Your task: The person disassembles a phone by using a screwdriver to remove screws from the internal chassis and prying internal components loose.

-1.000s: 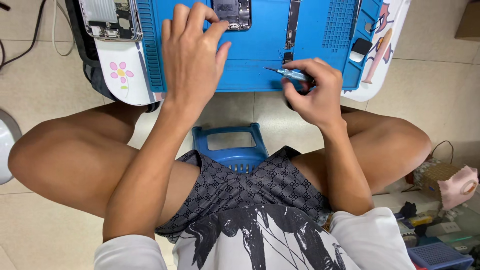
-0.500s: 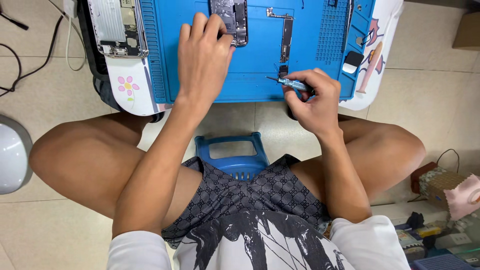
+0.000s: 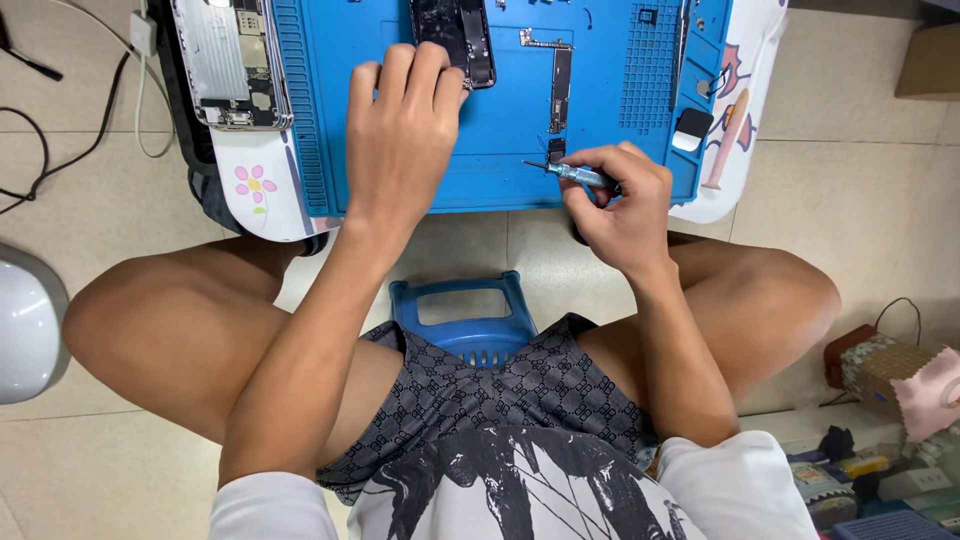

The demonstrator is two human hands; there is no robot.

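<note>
Left hand lies palm-down on blue repair mat, fingers loosely spread, fingertips touching dark phone body; nothing gripped. Right hand is curled closed around small blue-handled screwdriver, tip pointing left, just below long narrow circuit board. Opened phone housing sits at mat's left edge.

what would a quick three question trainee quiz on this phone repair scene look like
1. True or false: the right hand holds a small screwdriver.
2. What does the left hand rest on: A the blue mat, B the floor, C the stool?
3. Which side of the mat has the opened phone shell?

Key: 1 true. 2 A, fingertips by the dark phone. 3 The left.
</note>
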